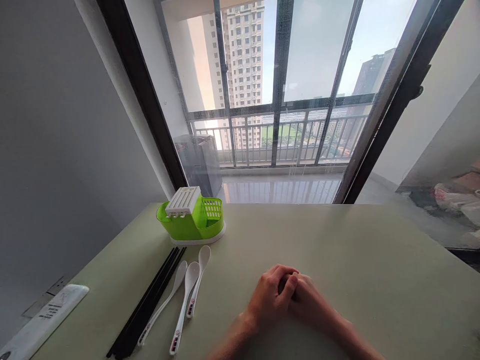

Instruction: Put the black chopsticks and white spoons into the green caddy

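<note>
My left hand (269, 291) and my right hand (308, 300) rest clasped together on the table, right of the utensils. The left fingers curl over the right hand, whose own fingers are mostly hidden; no object shows between them. To the left lie three white spoons (192, 274) with printed handle ends, bowls pointing away from me. Beside them is a bundle of several black chopsticks (144, 305). Behind these stands a bright green utensil holder (183, 227) with a slotted white top and white base. Neither hand touches any of these.
The pale green table (360, 250) reaches to a large glass window (281, 150) with dark frames. At the lower left lies a long white device (48, 317) near the grey wall (56, 125). A grey appliance (202, 162) stands beyond the glass.
</note>
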A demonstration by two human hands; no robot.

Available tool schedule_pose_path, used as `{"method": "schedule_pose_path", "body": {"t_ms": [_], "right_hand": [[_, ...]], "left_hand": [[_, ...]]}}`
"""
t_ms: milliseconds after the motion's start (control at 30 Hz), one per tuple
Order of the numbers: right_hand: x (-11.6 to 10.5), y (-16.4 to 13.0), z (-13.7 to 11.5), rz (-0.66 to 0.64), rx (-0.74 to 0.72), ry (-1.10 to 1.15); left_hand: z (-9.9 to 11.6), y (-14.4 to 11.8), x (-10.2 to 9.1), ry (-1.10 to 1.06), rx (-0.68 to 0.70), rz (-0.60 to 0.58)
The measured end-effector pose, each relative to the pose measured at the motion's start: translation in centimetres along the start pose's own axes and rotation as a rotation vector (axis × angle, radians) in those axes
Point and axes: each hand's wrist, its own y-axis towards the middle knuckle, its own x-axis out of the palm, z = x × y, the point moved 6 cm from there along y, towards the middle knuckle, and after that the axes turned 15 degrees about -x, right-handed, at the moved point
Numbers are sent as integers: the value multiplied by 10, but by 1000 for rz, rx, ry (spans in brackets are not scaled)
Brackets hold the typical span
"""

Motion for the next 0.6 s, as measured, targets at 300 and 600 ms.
{"method": "schedule_pose_path", "body": {"t_ms": [300, 600], "right_hand": [[3, -1, 3, -8, -29, -29], [-2, 1, -7, -10, -1, 1]], "left_hand": [[1, -2, 0, 13, 6, -2], [16, -32, -46, 321, 157, 159]]}}
